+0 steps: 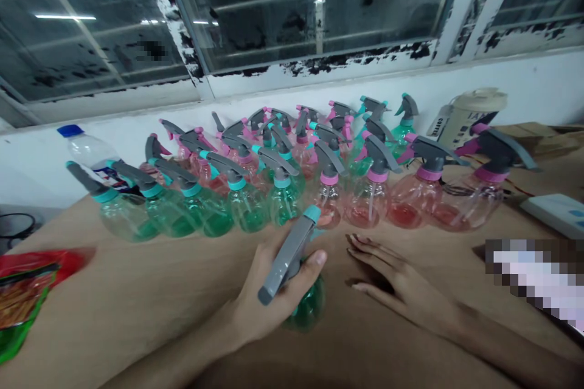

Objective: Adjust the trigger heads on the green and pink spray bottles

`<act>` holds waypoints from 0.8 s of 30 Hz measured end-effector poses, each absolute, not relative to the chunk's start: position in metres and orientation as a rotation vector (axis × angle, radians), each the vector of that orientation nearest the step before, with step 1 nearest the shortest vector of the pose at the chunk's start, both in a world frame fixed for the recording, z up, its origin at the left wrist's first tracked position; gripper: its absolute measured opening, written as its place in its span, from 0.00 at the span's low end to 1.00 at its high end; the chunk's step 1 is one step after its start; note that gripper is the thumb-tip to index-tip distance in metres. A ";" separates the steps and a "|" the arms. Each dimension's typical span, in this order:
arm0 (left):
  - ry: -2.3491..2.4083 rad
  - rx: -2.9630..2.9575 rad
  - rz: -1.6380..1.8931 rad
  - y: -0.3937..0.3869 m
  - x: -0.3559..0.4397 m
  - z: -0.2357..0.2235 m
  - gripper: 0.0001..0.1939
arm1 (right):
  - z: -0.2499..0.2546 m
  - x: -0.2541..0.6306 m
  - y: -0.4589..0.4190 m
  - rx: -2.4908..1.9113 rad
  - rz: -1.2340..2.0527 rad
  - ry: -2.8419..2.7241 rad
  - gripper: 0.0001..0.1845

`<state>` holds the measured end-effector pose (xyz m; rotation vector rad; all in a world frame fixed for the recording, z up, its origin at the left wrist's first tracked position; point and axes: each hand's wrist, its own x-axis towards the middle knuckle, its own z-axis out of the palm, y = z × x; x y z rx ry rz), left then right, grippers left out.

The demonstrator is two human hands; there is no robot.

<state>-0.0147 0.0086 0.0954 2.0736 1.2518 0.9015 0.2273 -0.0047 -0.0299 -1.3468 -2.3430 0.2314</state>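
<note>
My left hand (264, 292) is wrapped around the neck of a green spray bottle (312, 307) at the near middle of the table. Its grey trigger head, with a teal nozzle, points away from me. My right hand (406, 285) rests on the tabletop to the right of this bottle, fingers stretched out and holding nothing. Just beyond both hands stands a front row of spray bottles, green ones (216, 216) with teal collars on the left and pink ones (406, 206) with pink collars on the right. Several more spray bottles crowd behind them.
A clear plastic bottle (89, 149) with a blue cap stands at the back left. On the left edge lies a red and green snack packet (27, 292). A cream tub (474, 112), a white box (556, 213) and a blurred-out object (538, 279) are on the right. Windows rise behind.
</note>
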 end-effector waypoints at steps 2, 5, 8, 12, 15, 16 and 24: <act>1.208 2.076 0.887 0.007 -0.014 0.095 0.13 | -0.031 0.227 -0.005 -1.359 0.214 -2.341 0.30; 1.194 2.085 0.925 0.008 -0.014 0.095 0.10 | -0.031 0.227 -0.006 -1.374 0.190 -2.340 0.30; 1.156 2.093 0.929 0.010 -0.015 0.096 0.09 | -0.030 0.227 -0.007 -1.363 0.177 -2.357 0.30; 1.203 2.104 0.898 0.012 -0.015 0.099 0.06 | -0.030 0.229 -0.006 -1.364 0.147 -2.381 0.29; 1.229 2.112 0.890 0.013 -0.015 0.102 0.07 | -0.031 0.230 -0.006 -1.365 0.127 -2.409 0.29; 1.219 2.115 0.898 0.013 -0.015 0.103 0.07 | -0.031 0.230 -0.006 -1.360 0.121 -2.417 0.29; 1.063 2.129 0.920 0.016 -0.018 0.108 0.08 | -0.035 0.232 -0.007 -1.359 0.082 -2.444 0.30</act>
